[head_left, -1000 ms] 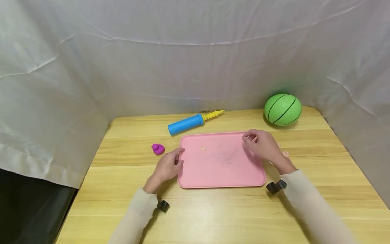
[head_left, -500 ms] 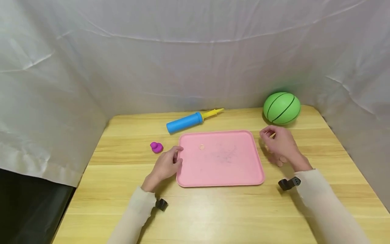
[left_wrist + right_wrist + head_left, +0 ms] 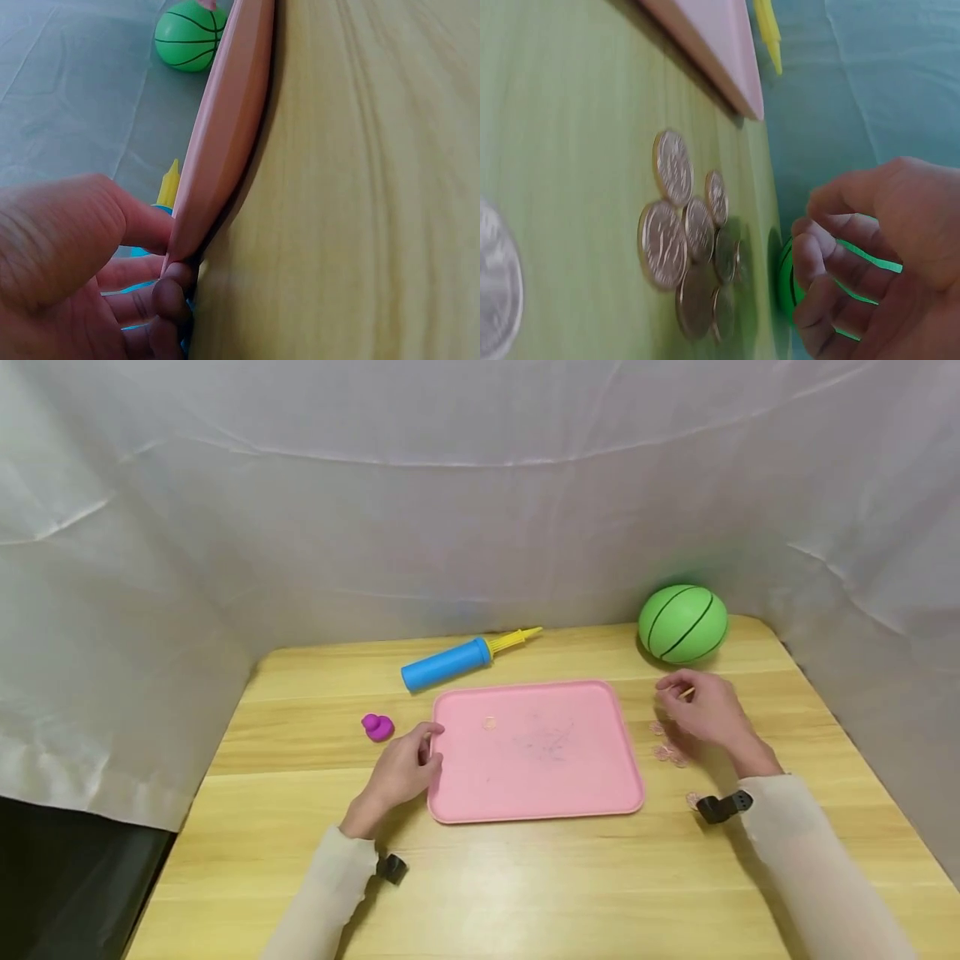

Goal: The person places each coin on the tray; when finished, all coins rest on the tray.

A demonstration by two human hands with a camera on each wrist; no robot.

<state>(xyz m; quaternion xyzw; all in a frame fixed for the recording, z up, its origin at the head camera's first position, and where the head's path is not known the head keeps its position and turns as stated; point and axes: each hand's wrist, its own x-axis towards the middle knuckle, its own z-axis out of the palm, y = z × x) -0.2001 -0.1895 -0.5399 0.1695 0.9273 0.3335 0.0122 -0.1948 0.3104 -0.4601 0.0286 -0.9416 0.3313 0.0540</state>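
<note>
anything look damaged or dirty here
Yes: the pink rectangular plastic tray has dark grey marks around its middle. They look odd against the otherwise fairly plain pink surface; I cannot tell whether they are scratches or dirt. Nothing else stands out.

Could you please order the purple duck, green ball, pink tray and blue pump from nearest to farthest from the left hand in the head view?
1. Pink tray: pinched by the left hand, on its right.
2. Purple duck: just ahead, to the left.
3. Blue pump: beyond the tray's far edge.
4. Green ball: back right.
</note>
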